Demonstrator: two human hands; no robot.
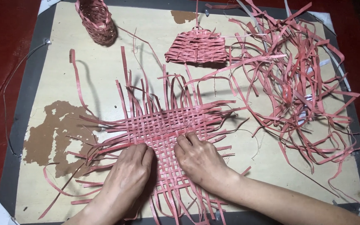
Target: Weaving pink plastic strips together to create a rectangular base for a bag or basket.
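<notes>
From the head view, both hands are pressing flat on a woven mat (167, 125) of pink strips lying in the middle of a pale board (105, 71) on the bench. The left hand (126, 177) is resting palm down on the mat's lower left part, its fingers (140, 152) lying close together and gripping nothing. The right hand (201, 160) is lying beside it, fingers (186, 139) slightly curled onto the weave, holding nothing. A small woven basket (97, 21) is standing at the board's far left, a half-woven piece (196, 46) is lying beyond the mat, and loose pink strips (301, 87) are piling up to the right.
</notes>
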